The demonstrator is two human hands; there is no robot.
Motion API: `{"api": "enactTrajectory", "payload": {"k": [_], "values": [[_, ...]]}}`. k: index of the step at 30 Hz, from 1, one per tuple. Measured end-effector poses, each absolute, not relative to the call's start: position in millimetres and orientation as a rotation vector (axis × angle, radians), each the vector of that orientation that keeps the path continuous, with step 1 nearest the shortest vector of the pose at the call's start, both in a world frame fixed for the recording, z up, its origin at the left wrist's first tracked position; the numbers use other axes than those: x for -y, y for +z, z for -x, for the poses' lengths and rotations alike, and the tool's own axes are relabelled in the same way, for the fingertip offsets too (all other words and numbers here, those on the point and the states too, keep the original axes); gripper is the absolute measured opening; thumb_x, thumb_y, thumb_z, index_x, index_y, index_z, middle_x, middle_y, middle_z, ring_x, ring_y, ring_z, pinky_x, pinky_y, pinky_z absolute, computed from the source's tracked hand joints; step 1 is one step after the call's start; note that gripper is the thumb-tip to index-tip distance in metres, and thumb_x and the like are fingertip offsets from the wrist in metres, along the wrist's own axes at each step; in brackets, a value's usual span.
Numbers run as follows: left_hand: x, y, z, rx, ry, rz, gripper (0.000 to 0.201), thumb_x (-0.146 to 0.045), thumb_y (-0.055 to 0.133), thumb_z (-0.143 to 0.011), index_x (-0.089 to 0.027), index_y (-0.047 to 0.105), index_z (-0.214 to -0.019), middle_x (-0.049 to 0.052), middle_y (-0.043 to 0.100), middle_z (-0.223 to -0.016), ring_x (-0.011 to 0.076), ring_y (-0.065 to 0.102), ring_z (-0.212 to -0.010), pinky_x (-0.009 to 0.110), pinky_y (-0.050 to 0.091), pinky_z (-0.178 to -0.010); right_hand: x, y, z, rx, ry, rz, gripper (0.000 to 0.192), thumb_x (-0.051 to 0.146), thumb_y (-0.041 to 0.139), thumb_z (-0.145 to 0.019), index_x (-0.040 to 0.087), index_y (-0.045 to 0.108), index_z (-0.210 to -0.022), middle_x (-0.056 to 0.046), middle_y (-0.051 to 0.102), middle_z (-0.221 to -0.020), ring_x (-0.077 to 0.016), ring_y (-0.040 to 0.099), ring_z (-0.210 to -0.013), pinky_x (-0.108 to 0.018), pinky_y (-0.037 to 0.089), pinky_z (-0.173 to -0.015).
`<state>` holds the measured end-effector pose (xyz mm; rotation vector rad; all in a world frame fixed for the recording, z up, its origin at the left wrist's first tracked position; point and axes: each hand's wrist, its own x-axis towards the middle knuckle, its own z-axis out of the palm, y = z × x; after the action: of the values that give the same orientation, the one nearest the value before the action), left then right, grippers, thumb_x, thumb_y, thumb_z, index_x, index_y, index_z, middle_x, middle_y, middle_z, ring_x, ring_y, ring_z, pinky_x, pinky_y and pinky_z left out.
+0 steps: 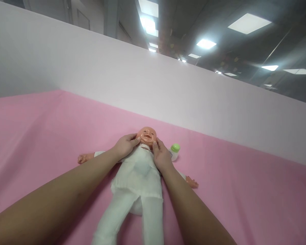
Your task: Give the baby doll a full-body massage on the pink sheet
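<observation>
A baby doll [140, 173] in a white top and white trousers lies on its back, its arms stretched out to both sides. My left hand [126, 145] cups the left side of the doll's head [147, 135], with the thumb on its cheek. On the other side, my right hand [163, 157] holds the head at the jaw, thumb near the chin. The fingers of both hands curl behind the head and are partly hidden. Just right of my right hand stands a small clear bottle [174, 156] with a green cap, partly behind that hand.
A pink sheet [53, 136] covers the surface beneath the doll, with soft folds at the left and right. A white partition [168, 92] rises behind it. Lit ceiling panels [250, 23] show above the partition.
</observation>
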<state>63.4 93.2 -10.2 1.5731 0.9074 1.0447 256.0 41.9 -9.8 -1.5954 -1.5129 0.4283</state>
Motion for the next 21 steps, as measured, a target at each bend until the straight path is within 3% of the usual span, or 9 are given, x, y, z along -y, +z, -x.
{"api": "enactTrajectory", "payload": {"k": [8, 11, 16, 21], "values": [[-97, -12, -62, -1.037, 1.061, -1.633, 0.059, -0.069, 0.048, -0.091, -0.019, 0.074, -0.109, 0.009, 0.078, -0.105, 0.0308, 0.070, -0.102, 0.041, 0.053, -0.090, -40, -9, -257, 1.495, 0.400, 1.615, 0.052, 0.053, 0.031, -0.104, 0.022, 0.059, -0.136, -0.010, 0.068, -0.134, -0.0234, 0.061, -0.126, -0.038, 0.046, -0.106], [-91, -7, -62, -1.085, 1.040, -1.737, 0.059, -0.070, 0.055, -0.087, -0.023, 0.072, -0.117, 0.008, 0.077, -0.111, 0.0318, 0.070, -0.104, 0.041, 0.052, -0.091, -39, -5, -255, 1.514, 0.399, 1.634, 0.055, 0.058, 0.040, -0.101, 0.021, 0.058, -0.137, -0.011, 0.069, -0.131, -0.0257, 0.064, -0.121, -0.039, 0.047, -0.104], [-84, -1, -63, -1.198, 0.981, -1.836, 0.063, -0.068, 0.071, -0.076, -0.026, 0.068, -0.122, 0.006, 0.077, -0.114, 0.0318, 0.071, -0.102, 0.038, 0.055, -0.083, -36, 2, -250, 1.579, 0.361, 1.786, 0.076, 0.067, 0.064, -0.085, 0.016, 0.053, -0.141, -0.015, 0.074, -0.116, -0.0315, 0.070, -0.107, -0.042, 0.050, -0.094], [-85, -2, -63, -1.209, 0.995, -1.868, 0.057, -0.066, 0.068, -0.080, -0.026, 0.069, -0.119, 0.006, 0.077, -0.112, 0.0317, 0.072, -0.102, 0.038, 0.055, -0.083, -36, 5, -248, 1.605, 0.315, 1.820, 0.064, 0.061, 0.060, -0.091, 0.017, 0.055, -0.136, -0.013, 0.075, -0.110, -0.0326, 0.070, -0.104, -0.041, 0.051, -0.088]]}}
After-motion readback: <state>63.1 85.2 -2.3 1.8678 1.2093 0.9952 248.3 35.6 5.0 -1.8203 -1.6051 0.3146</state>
